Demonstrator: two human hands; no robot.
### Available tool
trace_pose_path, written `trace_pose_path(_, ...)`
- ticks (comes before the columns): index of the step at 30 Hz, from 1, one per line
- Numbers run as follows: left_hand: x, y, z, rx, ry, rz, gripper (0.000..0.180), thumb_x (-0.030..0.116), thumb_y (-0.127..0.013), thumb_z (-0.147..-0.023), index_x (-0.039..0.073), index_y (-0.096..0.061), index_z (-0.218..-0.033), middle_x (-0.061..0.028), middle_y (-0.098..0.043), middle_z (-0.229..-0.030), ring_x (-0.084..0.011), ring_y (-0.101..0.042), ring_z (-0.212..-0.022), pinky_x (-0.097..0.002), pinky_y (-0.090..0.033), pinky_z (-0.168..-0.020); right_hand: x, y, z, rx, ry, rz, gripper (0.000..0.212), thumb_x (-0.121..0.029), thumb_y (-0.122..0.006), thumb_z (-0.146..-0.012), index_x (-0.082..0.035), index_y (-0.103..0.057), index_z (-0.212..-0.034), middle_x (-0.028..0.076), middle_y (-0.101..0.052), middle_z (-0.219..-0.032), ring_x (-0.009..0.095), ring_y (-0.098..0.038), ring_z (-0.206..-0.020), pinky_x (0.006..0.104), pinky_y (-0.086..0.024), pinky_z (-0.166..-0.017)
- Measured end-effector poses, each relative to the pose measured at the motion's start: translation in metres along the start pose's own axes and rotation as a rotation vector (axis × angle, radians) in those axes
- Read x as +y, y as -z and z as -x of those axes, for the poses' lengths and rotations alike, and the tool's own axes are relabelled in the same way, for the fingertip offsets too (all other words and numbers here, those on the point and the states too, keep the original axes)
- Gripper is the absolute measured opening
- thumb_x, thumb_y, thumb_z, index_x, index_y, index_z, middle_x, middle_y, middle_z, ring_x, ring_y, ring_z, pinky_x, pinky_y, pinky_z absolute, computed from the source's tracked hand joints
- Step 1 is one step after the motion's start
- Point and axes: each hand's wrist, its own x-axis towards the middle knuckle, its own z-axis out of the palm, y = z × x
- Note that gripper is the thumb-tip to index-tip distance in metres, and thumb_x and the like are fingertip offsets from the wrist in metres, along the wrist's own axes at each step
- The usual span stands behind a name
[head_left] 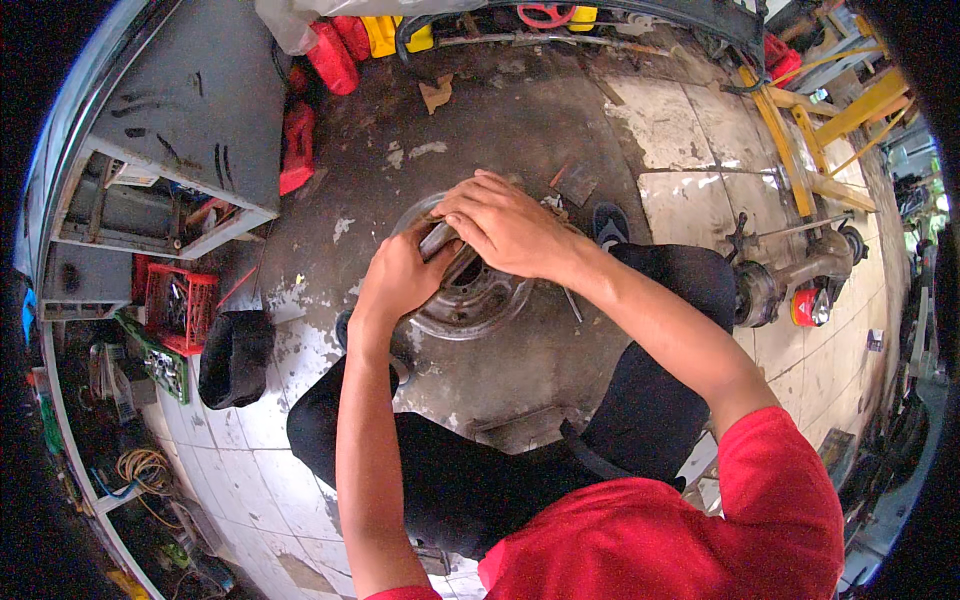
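Both my hands meet above a steel wheel rim (470, 325) that lies flat on the stained floor between my feet. My left hand (398, 272) is closed round the near left side of a grey metal part (437, 241), whose exact kind I cannot make out. Over the top of the same part, my right hand (510, 228) curls its fingers, close to the left hand's thumb. Much of the part is hidden by my hands. A thin metal tool (573, 305) shows on the floor just right of the rim.
A grey metal cabinet (190, 110) stands at the left, with a red plastic crate (180, 308) and a green tray (158, 355) below it. A greasy axle-like assembly (790, 275) and a red can (810, 307) are at right, near a yellow frame (790, 140).
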Motion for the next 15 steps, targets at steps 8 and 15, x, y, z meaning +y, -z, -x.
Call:
trace_pose_path(8,0.0,-0.001,-0.002,0.036,0.052,-0.074,0.037,0.027,-0.073,-0.086,0.006,-0.071,-0.116,-0.0272,-0.07,-0.099,-0.0447,-0.068,-0.096,-0.0477,-0.055,-0.082,0.009,-0.003,0.001,0.031,-0.179,0.003,0.032,-0.019,-0.045,-0.105,0.002,-0.067,-0.116,0.02,-0.067,-0.118,0.039,-0.06,-0.116,0.0447,-0.043,-0.106)
trace_pose_path(15,0.01,0.001,0.002,0.036,0.023,-0.017,0.035,0.025,-0.073,-0.086,0.003,-0.071,-0.113,-0.0274,-0.071,-0.096,-0.0445,-0.069,-0.093,-0.0479,-0.055,-0.08,0.017,0.01,-0.001,0.015,-0.319,-0.109,0.029,-0.019,-0.052,-0.101,0.001,-0.07,-0.112,0.019,-0.069,-0.117,0.035,-0.06,-0.119,0.044,-0.046,-0.104)
